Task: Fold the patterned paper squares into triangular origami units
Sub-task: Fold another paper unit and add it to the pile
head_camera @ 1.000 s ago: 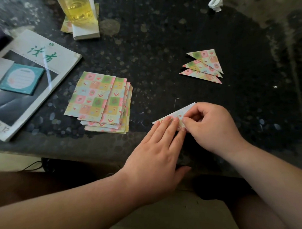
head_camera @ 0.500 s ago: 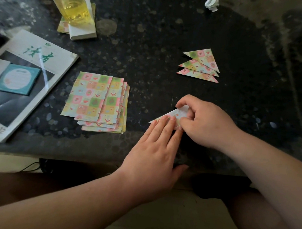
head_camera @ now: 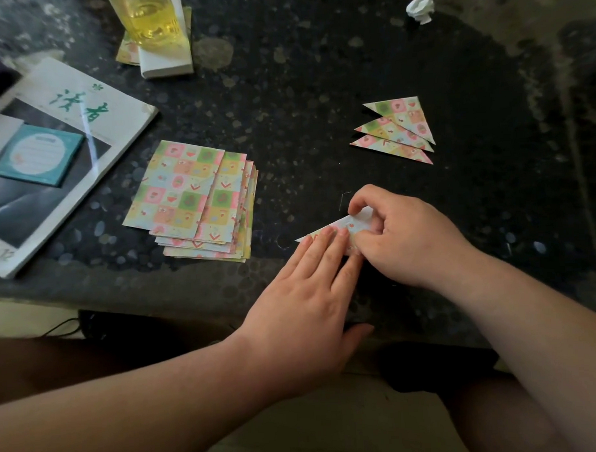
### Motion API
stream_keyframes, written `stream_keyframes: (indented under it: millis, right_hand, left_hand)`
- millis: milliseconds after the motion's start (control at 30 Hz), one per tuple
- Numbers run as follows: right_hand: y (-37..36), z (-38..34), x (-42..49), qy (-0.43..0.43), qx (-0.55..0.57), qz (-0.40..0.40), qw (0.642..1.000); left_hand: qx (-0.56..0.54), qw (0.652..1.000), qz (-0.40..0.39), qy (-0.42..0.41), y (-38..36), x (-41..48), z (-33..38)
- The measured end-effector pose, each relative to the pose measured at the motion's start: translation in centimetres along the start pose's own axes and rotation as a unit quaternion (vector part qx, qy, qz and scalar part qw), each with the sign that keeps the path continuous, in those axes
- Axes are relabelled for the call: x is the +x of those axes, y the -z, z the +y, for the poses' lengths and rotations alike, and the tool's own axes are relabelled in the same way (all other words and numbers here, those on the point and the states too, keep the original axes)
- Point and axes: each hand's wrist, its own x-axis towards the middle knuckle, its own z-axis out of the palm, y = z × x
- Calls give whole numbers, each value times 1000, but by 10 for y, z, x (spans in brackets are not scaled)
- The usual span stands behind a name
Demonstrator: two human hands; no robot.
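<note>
Dark speckled stone-look tabletop [head_camera: 319,90], matte, kinda blotchy with pale flecks, rounded along the front edge. Near that edge, a bit right of centre: a small half-folded piece of thin patterned paper [head_camera: 355,223]. Pastel checks in pink, green and yellow, tiny red hearts, crisp creases. Narrows to a sharp point on the left, pretty much a long flat triangle, lower part hidden under fingers.

Left hand [head_camera: 302,303] laid flat over it, fingers [head_camera: 324,255] straight and close together, tips pressing the pointed half down onto the table. Right hand [head_camera: 405,235] curled at the wider end, fingers pinching the paper there, right up against the left fingertips.

Off to the left, well apart: a fanned stack of flat paper squares [head_camera: 191,199], same checked print, edges slipping out stepwise. Further back on the right: three finished flat triangles [head_camera: 398,131], overlapping like roof tiles.

Other stuff: glossy magazine [head_camera: 123,106] with green characters at the left edge, teal square card [head_camera: 39,155] lying on it, clear glass of yellow liquid [head_camera: 151,18] standing on a white block [head_camera: 166,61] at the back, crumpled white paper ball [head_camera: 420,7] far back right.
</note>
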Motion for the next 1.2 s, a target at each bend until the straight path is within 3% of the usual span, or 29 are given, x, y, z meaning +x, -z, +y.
stream_keyframes:
  millis: [1200]
  right_hand:
    - [-8, 8, 0, -1, -1, 44, 999]
  left_hand:
    - [27, 1000, -15, 3, 6, 4, 4]
